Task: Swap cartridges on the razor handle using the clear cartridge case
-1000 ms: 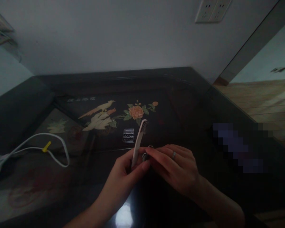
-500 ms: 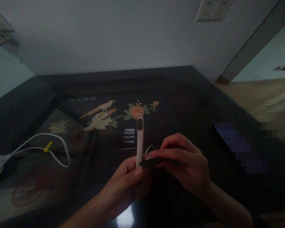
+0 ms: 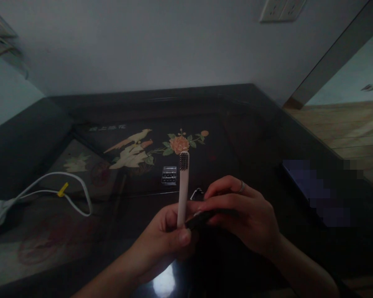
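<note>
My left hand [image 3: 161, 240] is closed around the lower part of a white toothbrush [image 3: 183, 188]. The brush stands nearly upright, with its dark bristles at the top facing me. A small dark flat piece [image 3: 199, 219], whose kind I cannot make out, is pinched in the fingers of my right hand [image 3: 242, 211]. Its left end meets my left thumb beside the handle. A ring is on one right finger. Just behind my fingers shows a small dark thing with a silvery edge [image 3: 197, 192], partly hidden. On the table, left of the brush, lies a small clear case [image 3: 169, 175] with dark rows inside.
The glossy dark table [image 3: 236, 136] carries a bird and flower picture. To the left lies a white cable [image 3: 85, 192] with a yellow tag [image 3: 63, 189]. A blurred-out phone-like slab [image 3: 311, 190] is at the right. Behind the table, the wall holds sockets [image 3: 282, 10].
My right hand has shifted slightly, and the dark piece has tilted, its left end now lower against my left thumb. The toothbrush stays in my left hand, and the view moved a little.
</note>
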The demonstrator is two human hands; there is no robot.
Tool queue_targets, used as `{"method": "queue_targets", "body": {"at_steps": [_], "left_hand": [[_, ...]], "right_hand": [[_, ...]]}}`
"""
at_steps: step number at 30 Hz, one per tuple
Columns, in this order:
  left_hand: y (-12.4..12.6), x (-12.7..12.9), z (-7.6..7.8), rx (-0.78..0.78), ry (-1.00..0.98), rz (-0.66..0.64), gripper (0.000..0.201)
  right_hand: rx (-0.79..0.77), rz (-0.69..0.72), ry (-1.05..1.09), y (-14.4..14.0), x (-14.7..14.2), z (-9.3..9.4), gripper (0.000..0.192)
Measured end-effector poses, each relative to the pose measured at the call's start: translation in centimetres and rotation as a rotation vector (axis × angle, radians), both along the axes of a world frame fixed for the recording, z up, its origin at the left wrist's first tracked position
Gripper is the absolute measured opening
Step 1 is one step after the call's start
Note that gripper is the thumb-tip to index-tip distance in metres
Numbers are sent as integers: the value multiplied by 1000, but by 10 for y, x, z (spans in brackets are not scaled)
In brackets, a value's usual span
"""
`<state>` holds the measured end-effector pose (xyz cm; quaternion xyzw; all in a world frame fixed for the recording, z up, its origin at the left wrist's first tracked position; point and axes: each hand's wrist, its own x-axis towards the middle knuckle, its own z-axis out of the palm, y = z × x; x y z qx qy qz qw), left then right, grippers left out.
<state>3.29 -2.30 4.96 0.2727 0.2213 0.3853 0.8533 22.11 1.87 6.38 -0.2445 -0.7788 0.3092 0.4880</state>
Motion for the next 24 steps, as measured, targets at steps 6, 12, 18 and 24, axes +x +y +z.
{"method": "queue_targets", "body": {"at_steps": [6, 12, 18, 24], "left_hand": [[3, 2, 2, 49, 141, 101, 43], [0, 3, 1, 307, 590, 331, 39], [-6, 1, -4, 601, 975, 296, 28], [-5, 3, -10, 744, 1094, 269, 22]], "right_hand": [[25, -86, 4, 1, 1, 3, 11], [181, -384, -122, -1, 10, 10, 9], [325, -527, -227, -2, 14, 12, 11], [392, -567, -264, -3, 17, 12, 13]]}}
